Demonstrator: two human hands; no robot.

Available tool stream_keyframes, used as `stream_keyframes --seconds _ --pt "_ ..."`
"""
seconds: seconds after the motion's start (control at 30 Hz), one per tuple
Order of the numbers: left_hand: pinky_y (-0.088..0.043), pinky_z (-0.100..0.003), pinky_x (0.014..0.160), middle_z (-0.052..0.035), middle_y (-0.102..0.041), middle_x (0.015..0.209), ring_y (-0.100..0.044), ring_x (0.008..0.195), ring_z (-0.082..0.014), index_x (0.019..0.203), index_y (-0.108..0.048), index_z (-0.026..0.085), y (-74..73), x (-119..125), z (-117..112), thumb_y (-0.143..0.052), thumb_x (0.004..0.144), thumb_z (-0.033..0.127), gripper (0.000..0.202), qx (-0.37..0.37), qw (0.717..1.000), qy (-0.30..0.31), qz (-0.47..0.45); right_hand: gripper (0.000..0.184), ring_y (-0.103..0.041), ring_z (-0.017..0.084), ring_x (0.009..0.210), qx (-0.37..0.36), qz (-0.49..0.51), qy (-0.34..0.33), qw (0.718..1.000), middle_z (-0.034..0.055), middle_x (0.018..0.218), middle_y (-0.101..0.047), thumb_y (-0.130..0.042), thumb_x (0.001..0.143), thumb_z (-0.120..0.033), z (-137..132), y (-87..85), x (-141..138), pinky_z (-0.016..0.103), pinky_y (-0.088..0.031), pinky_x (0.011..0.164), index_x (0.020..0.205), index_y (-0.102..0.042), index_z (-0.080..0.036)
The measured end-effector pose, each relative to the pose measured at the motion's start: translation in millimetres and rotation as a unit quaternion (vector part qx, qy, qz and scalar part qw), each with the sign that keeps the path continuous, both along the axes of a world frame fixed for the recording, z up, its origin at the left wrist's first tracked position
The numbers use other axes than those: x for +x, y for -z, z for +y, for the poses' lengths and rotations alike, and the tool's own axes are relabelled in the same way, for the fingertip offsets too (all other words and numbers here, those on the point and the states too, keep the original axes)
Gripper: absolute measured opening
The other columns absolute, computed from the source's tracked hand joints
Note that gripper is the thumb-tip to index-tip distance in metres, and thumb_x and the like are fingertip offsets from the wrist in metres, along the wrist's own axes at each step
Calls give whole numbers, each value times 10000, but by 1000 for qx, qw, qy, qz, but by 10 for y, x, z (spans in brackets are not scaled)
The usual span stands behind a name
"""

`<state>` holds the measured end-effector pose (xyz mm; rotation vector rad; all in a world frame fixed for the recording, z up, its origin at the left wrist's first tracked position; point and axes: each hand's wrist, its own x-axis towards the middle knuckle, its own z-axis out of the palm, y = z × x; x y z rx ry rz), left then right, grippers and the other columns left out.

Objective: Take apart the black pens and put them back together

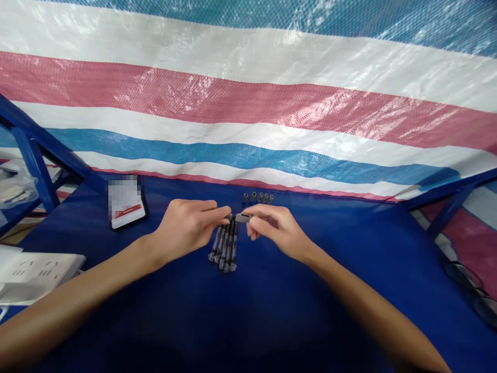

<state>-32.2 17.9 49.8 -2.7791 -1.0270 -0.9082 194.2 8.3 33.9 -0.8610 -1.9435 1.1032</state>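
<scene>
My left hand (194,221) pinches a thin dark pen, most of it hidden behind the fingers. Opposite it, my right hand (277,226) is closed on a small grey pen cap (243,218), its mouth at the pen's end. I cannot tell whether the cap is on the pen or just touching it. Below the fingertips lies a row of pens (224,246), side by side, with dark and clear barrels. Several short grey cylinders (253,196), which look like pen caps, stand upright in a line behind my right hand.
A phone (129,219) lies at the left of the blue table (272,321). White power sockets (42,272) sit at the left edge. Blue frame bars (37,166) rise at both sides, and a striped plastic sheet (233,98) hangs behind. Dark glasses (471,285) are at the far right.
</scene>
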Motion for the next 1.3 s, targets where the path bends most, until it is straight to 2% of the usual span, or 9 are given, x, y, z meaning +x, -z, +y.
stream_keyframes --seconds 0.07,0.13,0.27,0.47,0.6,0.8,0.9,1.03,1.3 --pt "-368 -205 501 9 -623 646 -532 531 -92 945 -673 167 27 4 -22 -454 882 131 230 154 987 14 54 368 -605 109 536 -158 29 -61 985 13 642 -622 -431 956 -421 24 -16 -9 241 -495 531 913 -642 -123" --pt "-380 -219 500 3 -631 669 -537 543 -102 980 -644 146 28 2 -30 -436 863 87 246 239 965 32 98 358 -567 90 491 -205 44 -78 975 -12 579 -579 -461 944 -414 27 -21 -18 221 -460 507 856 -647 -121" --pt "-375 -236 482 1 -632 694 -528 544 -109 1034 -599 127 18 -15 -23 -431 856 85 248 282 951 46 122 268 -496 67 475 -149 57 -28 987 -38 524 -536 -576 888 -363 -14 -21 -35 203 -413 498 794 -672 -131" --pt "-371 -226 490 20 -624 679 -525 520 -88 1035 -581 151 29 8 -44 -450 864 93 224 242 966 34 85 162 -526 73 462 -113 112 39 986 -18 574 -616 -718 765 -307 -52 -27 -57 195 -434 431 778 -729 -147" --pt "-346 -208 476 27 -610 644 -535 511 -75 1016 -605 161 -7 23 -81 -463 916 160 174 147 988 32 41 104 -602 104 539 -11 96 103 990 18 702 -709 -740 748 -258 -95 -38 -65 217 -484 475 813 -753 -177" --pt "-316 -198 475 17 -571 618 -470 491 -69 992 -666 161 -69 10 -79 -463 941 271 237 -94 993 64 -35 133 -625 124 587 182 47 126 974 34 755 -732 -714 777 -189 -146 -80 -38 249 -499 520 904 -753 -198" --pt "-313 -198 493 25 -536 601 -436 515 -74 893 -690 157 -128 26 -47 -483 924 322 267 -284 954 74 -54 161 -602 116 562 316 12 99 943 25 663 -699 -686 803 -165 -105 -69 3 255 -485 530 956 -734 -173" --pt "-270 -200 471 31 -434 548 -345 512 -75 712 -667 126 -216 43 -4 -509 879 329 306 -487 865 93 -77 219 -594 104 565 463 -72 56 882 10 690 -700 -608 855 -128 -51 -59 70 256 -443 520 1052 -682 -187" --pt "-181 -211 415 48 -312 492 -213 465 -63 602 -586 140 -264 -1 86 -523 839 315 301 -603 781 145 -73 256 -620 136 622 579 -136 8 804 30 698 -689 -553 868 -71 -79 -155 134 284 -441 505 1103 -640 -120"
